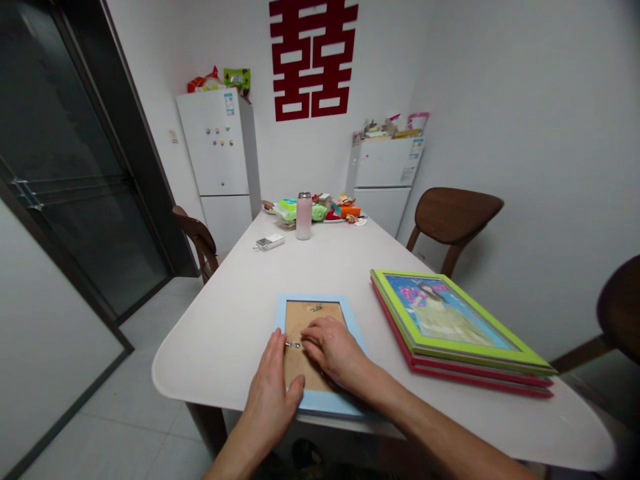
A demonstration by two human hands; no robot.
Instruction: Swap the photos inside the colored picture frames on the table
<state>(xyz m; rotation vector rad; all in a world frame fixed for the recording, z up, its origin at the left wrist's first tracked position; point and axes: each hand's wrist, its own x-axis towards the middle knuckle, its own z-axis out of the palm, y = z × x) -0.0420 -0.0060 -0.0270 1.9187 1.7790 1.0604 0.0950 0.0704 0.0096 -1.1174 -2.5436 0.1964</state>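
Lying back-up at the near edge of the surface [225, 327], the blue frame [325, 401] shows you its brown backing [299, 367], with one clip [316, 309] near the far end and a second clip [293, 345] at the left side. Your left grip [270, 383] rests along that side, thumb spread wide of the fingers, while your right grip [334, 347] curls narrow over the backing, though whether its fingertips pinch anything you cannot tell. To the right, a green frame [453, 317] lies on red frames [480, 381]

Matt backing board [300, 363], metal clips [316, 309] (shiny)
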